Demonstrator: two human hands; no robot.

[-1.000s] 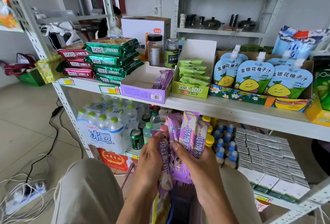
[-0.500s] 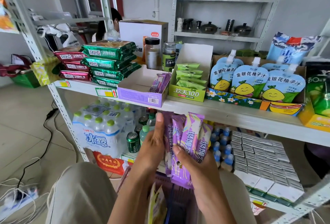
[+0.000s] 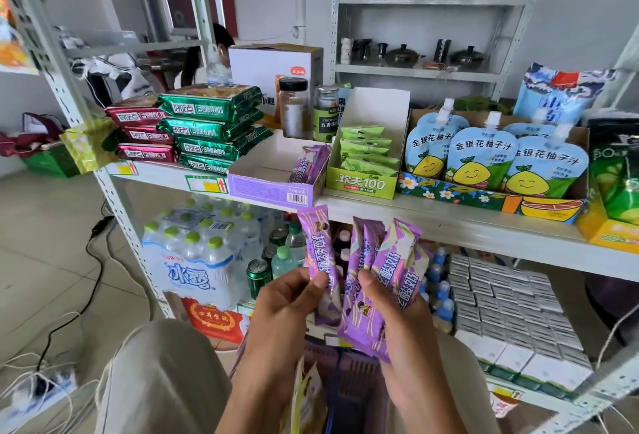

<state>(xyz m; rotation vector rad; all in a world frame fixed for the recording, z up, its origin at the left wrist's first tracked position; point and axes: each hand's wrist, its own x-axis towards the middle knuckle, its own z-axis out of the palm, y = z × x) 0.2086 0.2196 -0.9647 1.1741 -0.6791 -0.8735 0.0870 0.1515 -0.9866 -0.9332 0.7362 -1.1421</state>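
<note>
Head camera looks down at two hands that hold purple yogurt snack bars in front of a metal shelf [image 3: 432,222]. The left hand [image 3: 287,305] pinches a single purple bar [image 3: 320,254] at its lower half, between the thumb and the curled fingers; the bar stands nearly upright and its top end reaches the front edge of the shelf board. The right hand [image 3: 397,323] is closed around a bundle of purple bars [image 3: 383,271], with the thumb lying across the front wrappers. The bundle fans out upward and leans a little to the right. The single bar and the bundle are just beside each other, with a narrow gap between them.

Directly above the hands, on the shelf board, stands an open purple display box [image 3: 273,188]. A few bars of the same kind [image 3: 309,164] lean at its right wall; the remaining part of the box is bare. Just right of it is a green display box [image 3: 363,184] with green sachets, and then a carton with blue juice pouches [image 3: 480,157]. Left of the purple box are stacked green biscuit packs [image 3: 214,129] and red biscuit packs [image 3: 145,133]. Behind it stand two spice jars [image 3: 294,107].

On the lower level are a wrapped pack of water bottles [image 3: 193,261], a green can [image 3: 257,276] and rows of small white cartons [image 3: 508,312]. Below the hands a purple basket [image 3: 349,375] is partly visible.
</note>
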